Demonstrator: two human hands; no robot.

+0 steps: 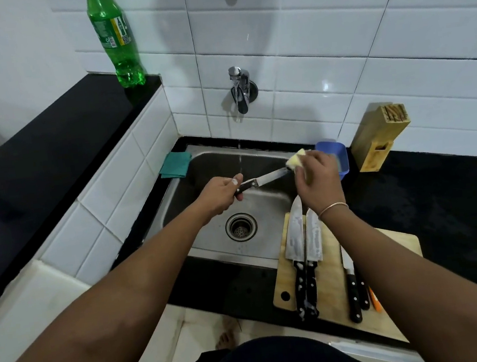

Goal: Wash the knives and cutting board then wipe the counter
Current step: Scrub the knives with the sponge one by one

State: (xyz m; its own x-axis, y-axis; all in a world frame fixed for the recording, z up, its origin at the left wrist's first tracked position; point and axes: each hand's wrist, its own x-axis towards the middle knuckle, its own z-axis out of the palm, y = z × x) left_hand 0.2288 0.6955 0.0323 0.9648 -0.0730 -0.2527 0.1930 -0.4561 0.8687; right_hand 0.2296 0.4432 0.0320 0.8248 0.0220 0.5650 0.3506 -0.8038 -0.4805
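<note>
Over the sink [199,167], at about twelve o'clock from my body, my left hand [218,194] grips a small knife [261,179] by its dark handle, blade pointing toward three o'clock so the edge stays away from me and drips fall into the basin. My right hand [316,175] pinches a yellow sponge [296,158] around the blade tip, scrubbing where the thin stream from the tap [239,89] can rinse it. At five o'clock the cutting board [333,277] lies on the black counter [431,193], one corner overhanging the sink, I judge so suds run off. Two big soapy knives [302,245] rest on it side by side, with smaller knives [352,284] partly under my right forearm; those look unwashed. A blue tub [335,146] sits behind my right hand, a knife block [379,139] at two o'clock, a green cloth [175,164] at eleven, a green bottle [116,39] beyond. The board's protruding blades crowd my right elbow, which could catch them.
</note>
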